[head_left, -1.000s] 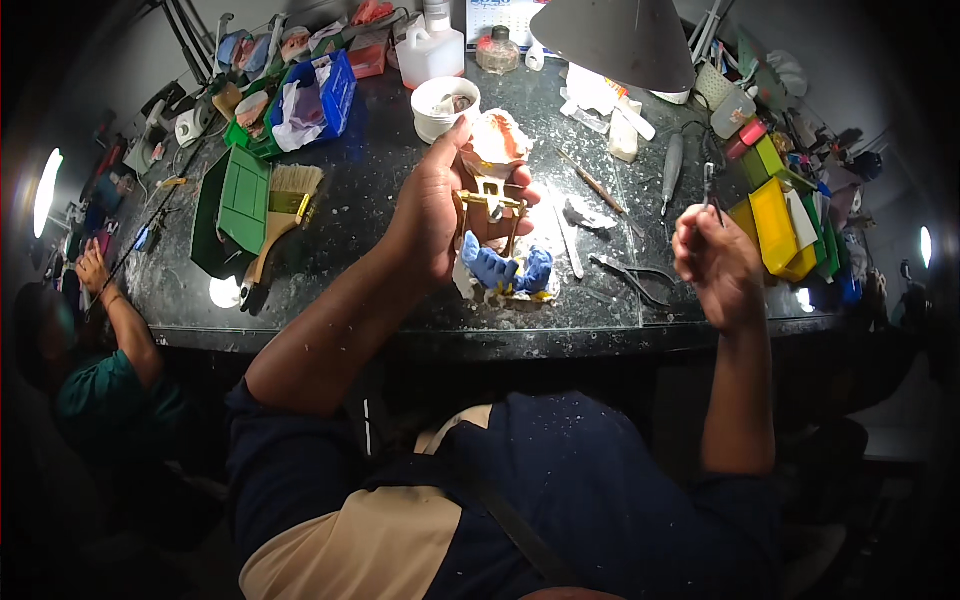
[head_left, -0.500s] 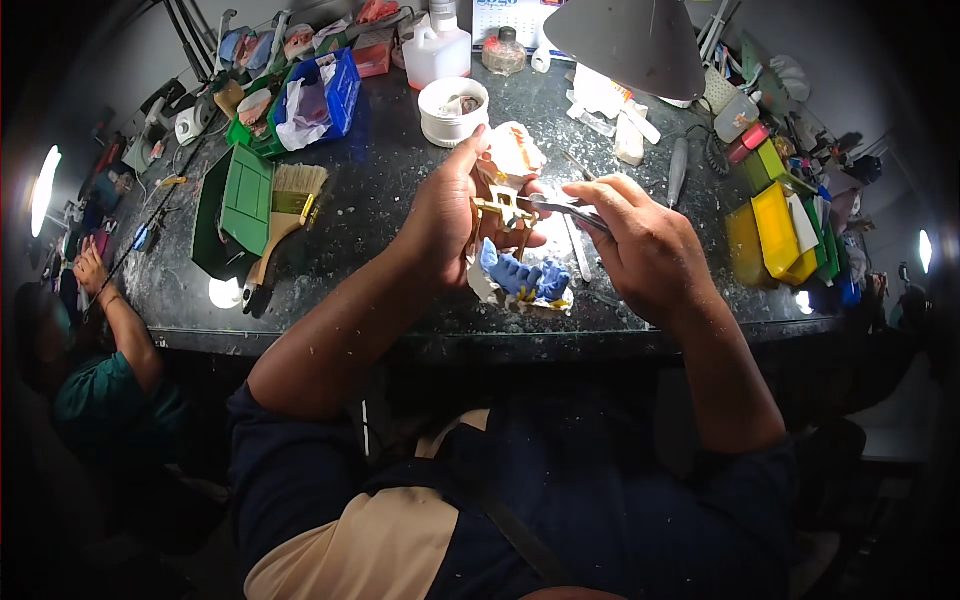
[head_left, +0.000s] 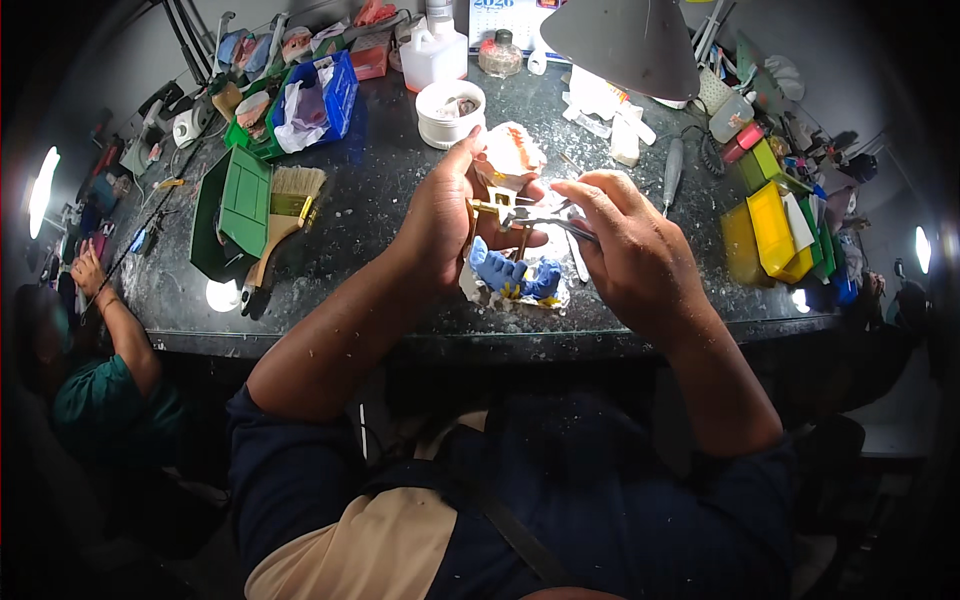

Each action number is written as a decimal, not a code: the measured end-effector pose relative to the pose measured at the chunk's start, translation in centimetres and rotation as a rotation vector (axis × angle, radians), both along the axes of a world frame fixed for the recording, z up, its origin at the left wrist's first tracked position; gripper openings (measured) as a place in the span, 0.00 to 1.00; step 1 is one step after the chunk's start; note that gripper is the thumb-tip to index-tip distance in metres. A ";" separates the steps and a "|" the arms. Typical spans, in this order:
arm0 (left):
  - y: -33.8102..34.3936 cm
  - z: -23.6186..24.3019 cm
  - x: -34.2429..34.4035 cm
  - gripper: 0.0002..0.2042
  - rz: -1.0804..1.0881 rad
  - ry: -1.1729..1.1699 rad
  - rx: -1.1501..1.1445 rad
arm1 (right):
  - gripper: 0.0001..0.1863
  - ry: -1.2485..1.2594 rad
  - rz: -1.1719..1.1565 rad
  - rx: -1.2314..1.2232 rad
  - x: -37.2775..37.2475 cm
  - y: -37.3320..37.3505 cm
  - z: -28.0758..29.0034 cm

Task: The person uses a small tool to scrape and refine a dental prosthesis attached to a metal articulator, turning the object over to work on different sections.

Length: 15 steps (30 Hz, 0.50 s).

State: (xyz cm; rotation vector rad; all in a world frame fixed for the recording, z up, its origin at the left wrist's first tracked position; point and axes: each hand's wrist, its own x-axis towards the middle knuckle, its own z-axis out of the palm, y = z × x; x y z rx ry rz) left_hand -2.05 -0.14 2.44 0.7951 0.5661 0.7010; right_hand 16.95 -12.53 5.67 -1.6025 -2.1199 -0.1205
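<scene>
My left hand (head_left: 438, 215) is closed round a brass dental articulator (head_left: 503, 198), with fingers showing behind and beside the frame. On its far side sits a white plaster dental model (head_left: 508, 157) with orange-red marks. The near side carries another plaster model topped with a blue, tooth-shaped layer (head_left: 515, 275). My right hand (head_left: 640, 240) grips dark metal pliers (head_left: 577, 224), their jaws reaching to the middle of the articulator. Exactly what the jaws touch is too small to tell. A pale, narrow blade-like tool (head_left: 579, 262) lies on the bench, partly behind the right hand.
White crumbs litter the dark bench (head_left: 380, 300). A round white pot (head_left: 450, 115) and lamp shade (head_left: 625, 45) stand beyond my hands. Left are a green bin (head_left: 232, 215), brush (head_left: 290, 215) and blue bin (head_left: 325, 100); right, a yellow bin (head_left: 775, 235). Another person's arm (head_left: 125, 325) shows far left.
My right hand has shifted slightly, with the pliers brought lower and flatter across the articulator's middle. The left hand keeps its hold. The whole view has moved a little.
</scene>
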 end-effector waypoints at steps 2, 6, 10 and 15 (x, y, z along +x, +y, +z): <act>0.0 -0.2 0.2 0.30 0.034 -0.010 -0.012 | 0.24 0.021 -0.026 0.018 -0.4 -0.2 -0.2; -0.1 -0.2 0.1 0.29 -0.014 -0.020 -0.004 | 0.23 0.022 -0.017 0.045 -0.7 -0.2 -0.5; 0.0 -0.5 0.2 0.29 -0.027 -0.014 -0.002 | 0.15 -0.152 -0.027 0.173 -0.7 0.2 -0.1; -0.2 -0.4 0.3 0.29 -0.035 -0.011 0.019 | 0.13 -0.171 0.055 0.215 -0.4 0.8 -0.1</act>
